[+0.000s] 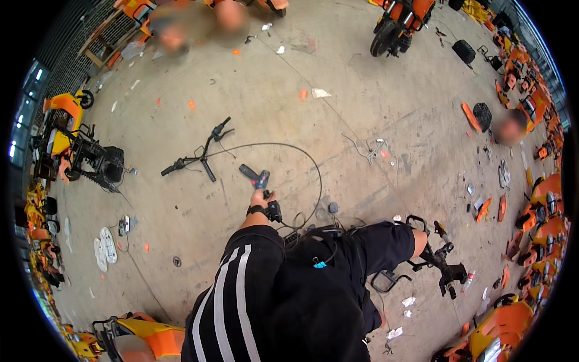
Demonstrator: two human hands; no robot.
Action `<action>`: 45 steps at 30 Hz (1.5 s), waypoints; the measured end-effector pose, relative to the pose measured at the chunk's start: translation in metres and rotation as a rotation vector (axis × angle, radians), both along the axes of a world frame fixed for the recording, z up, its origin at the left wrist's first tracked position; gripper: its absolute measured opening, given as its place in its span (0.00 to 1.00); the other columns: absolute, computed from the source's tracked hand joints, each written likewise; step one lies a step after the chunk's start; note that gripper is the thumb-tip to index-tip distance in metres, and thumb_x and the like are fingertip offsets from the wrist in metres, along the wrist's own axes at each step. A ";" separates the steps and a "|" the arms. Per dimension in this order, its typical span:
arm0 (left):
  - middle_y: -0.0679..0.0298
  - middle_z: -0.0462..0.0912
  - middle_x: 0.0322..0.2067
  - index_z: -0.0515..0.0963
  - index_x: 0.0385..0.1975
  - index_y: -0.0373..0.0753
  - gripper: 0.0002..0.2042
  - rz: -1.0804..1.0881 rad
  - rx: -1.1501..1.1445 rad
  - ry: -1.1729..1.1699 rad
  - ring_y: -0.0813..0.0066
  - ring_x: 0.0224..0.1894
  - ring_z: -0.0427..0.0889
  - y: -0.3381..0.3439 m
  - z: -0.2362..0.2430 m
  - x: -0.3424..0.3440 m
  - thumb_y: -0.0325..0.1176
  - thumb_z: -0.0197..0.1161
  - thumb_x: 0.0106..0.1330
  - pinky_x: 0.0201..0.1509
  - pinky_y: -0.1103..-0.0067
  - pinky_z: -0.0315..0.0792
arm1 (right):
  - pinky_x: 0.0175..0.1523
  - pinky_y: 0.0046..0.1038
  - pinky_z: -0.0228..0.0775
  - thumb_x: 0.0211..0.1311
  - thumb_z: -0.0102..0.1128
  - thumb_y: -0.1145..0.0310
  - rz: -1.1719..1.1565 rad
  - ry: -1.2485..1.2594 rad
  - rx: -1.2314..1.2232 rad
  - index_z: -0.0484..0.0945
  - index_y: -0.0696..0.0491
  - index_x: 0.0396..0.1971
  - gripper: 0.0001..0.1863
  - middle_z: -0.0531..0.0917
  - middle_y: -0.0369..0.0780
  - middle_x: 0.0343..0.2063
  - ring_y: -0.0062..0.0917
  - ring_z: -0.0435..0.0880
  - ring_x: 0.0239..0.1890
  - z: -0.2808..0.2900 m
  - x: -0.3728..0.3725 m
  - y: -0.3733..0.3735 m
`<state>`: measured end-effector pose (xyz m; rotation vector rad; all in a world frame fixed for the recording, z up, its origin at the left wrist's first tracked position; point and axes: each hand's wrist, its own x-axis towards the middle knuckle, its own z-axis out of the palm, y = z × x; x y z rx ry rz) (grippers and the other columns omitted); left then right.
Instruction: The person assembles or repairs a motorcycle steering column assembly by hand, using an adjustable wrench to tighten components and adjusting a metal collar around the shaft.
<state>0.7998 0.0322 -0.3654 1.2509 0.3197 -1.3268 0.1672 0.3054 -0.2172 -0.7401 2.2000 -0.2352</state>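
My left hand (262,198) is closed on the grip of a dark cordless drill (256,176), held low over the concrete floor. A black wristband with a dark box (274,211) sits at that wrist, below a black sleeve with pale stripes. Ahead and to the left of the drill lies a black handlebar (205,158) with its stem and grips. From it a long black cable (317,175) curves right and back toward my lap. My right hand does not show. Beside my bare knee stands a black metal frame part (435,258).
Several orange and yellow vehicles line the right side, one vehicle (63,130) stands at left and another (401,24) at the far side. White sandals (105,248) lie at left. Small scraps and orange pieces litter the concrete floor (241,78). Several people are farther off, blurred.
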 end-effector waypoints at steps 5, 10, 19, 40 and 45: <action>0.55 0.80 0.28 0.74 0.28 0.28 0.19 -0.928 0.316 -1.033 0.71 0.28 0.75 0.010 0.063 -0.102 0.44 0.63 0.61 0.35 0.75 0.72 | 0.29 0.36 0.67 0.60 0.50 0.64 -0.130 0.160 0.049 0.79 0.61 0.32 0.15 0.78 0.47 0.21 0.36 0.76 0.23 0.020 -0.032 0.044; 0.43 0.70 0.44 0.66 0.36 0.23 0.15 0.455 0.228 0.277 0.52 0.45 0.76 -0.002 0.026 -0.047 0.35 0.48 0.70 0.47 0.64 0.78 | 0.28 0.35 0.66 0.60 0.49 0.64 -0.161 0.129 0.100 0.79 0.62 0.32 0.15 0.78 0.46 0.19 0.34 0.75 0.21 0.025 -0.011 0.074; 0.55 0.77 0.41 0.70 0.42 0.31 0.13 0.156 0.143 0.128 0.62 0.37 0.80 -0.065 0.048 -0.033 0.35 0.48 0.67 0.41 0.68 0.77 | 0.24 0.34 0.66 0.61 0.49 0.64 -0.325 0.160 0.107 0.79 0.62 0.32 0.16 0.78 0.44 0.17 0.31 0.75 0.17 0.037 0.003 0.121; 0.60 0.77 0.22 0.72 0.39 0.31 0.12 -1.142 -0.314 -0.584 0.70 0.21 0.78 -0.214 0.257 -0.273 0.35 0.52 0.67 0.28 0.75 0.76 | 0.13 0.23 0.51 0.61 0.44 0.64 -1.565 -0.313 -0.328 0.71 0.52 0.19 0.13 0.65 0.31 0.11 0.20 0.61 0.09 0.035 0.052 0.191; 0.59 0.77 0.23 0.72 0.40 0.30 0.12 -1.584 -0.607 -0.409 0.70 0.22 0.79 -0.161 0.352 -0.437 0.34 0.54 0.66 0.27 0.75 0.78 | 0.19 0.17 0.50 0.68 0.47 0.64 -1.697 -0.695 -1.241 0.72 0.51 0.39 0.08 0.66 0.29 0.16 0.16 0.57 0.12 0.168 0.049 0.093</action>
